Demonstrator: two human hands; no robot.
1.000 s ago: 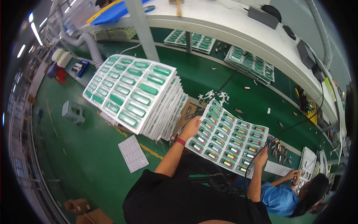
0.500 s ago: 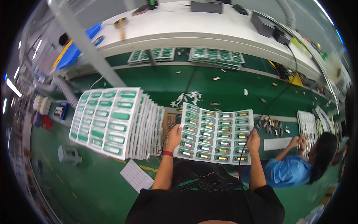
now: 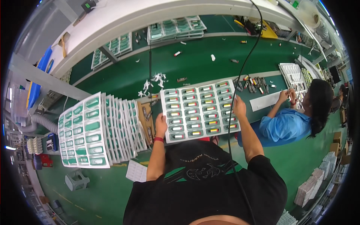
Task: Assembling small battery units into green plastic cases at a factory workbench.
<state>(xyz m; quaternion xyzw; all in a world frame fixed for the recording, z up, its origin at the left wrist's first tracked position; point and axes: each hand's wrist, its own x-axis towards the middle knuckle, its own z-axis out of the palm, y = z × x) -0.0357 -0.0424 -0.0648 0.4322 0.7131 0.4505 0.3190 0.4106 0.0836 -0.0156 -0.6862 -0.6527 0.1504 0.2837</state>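
A white blister tray [image 3: 180, 138] is held up in front of my chest, its rows of clear-looking pockets each holding a small cylinder in white, yellow, red and black. My left hand [image 3: 161, 125] grips its left edge, thumb on the face. On the opposite edge my right hand [image 3: 239, 107] is closed in the same way. The fingers behind the tray are hidden. To the left of my left hand leans a thick stack of similar trays [image 3: 93, 127], whose front one shows green through its pockets. Between stack and held tray lies a brown carton [image 3: 145, 120] with small dark pieces.
A green belt [image 3: 202, 62] runs beyond the tray, with white scraps [image 3: 154, 82] and loose cylinders [image 3: 258, 84] on it. A white shelf [image 3: 123, 22] overhangs it. A black cable [image 3: 245, 62] hangs before me. A co-worker in blue [image 3: 288, 125] works at right; a stool [image 3: 77, 180] stands left.
The view has turned to the right, so the shelf and belt sit further left. The held tray appears a little further left and higher, still gripped by both hands.
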